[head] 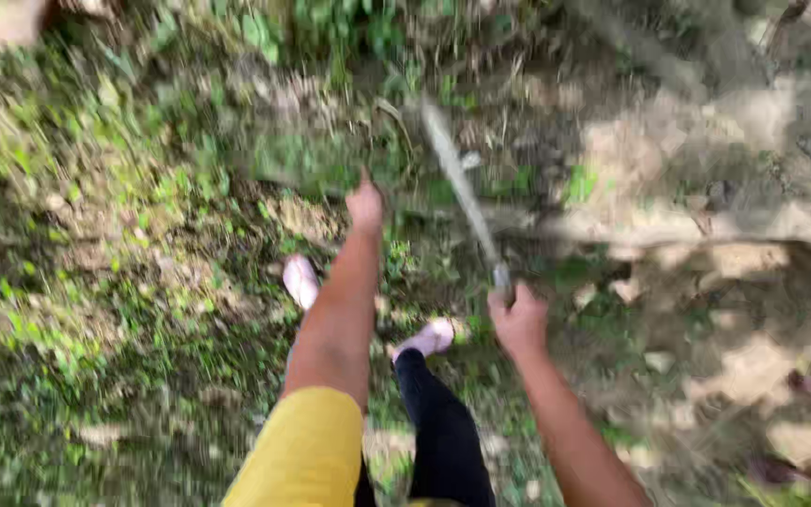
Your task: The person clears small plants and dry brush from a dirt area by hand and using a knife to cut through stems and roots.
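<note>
1. My right hand (518,322) was closed in a full fist around the handle of a long, thin grey blade (462,192), some kind of machete; motion blur hid the exact shape.
2. The blade ran up and to the left from that fist, its tip over the patch of green weeds and dry stems (316,160) ahead of me.
3. My left hand (365,205) was stretched forward, fingers bunched, right at the near edge of that weed patch. Couldn't tell whether it had hold of a stem or was only touching; too blurred.
4. Left arm had a yellow sleeve (307,451) at the upper arm.
5. Both feet in pale pink shoes (300,280) stood on the ground between my arms, one black trouser leg (438,422) visible.
6. The ground: low green plants on the left, bare light-brown soil (696,169) with sun patches on the right, well apart from the left hand.
</note>
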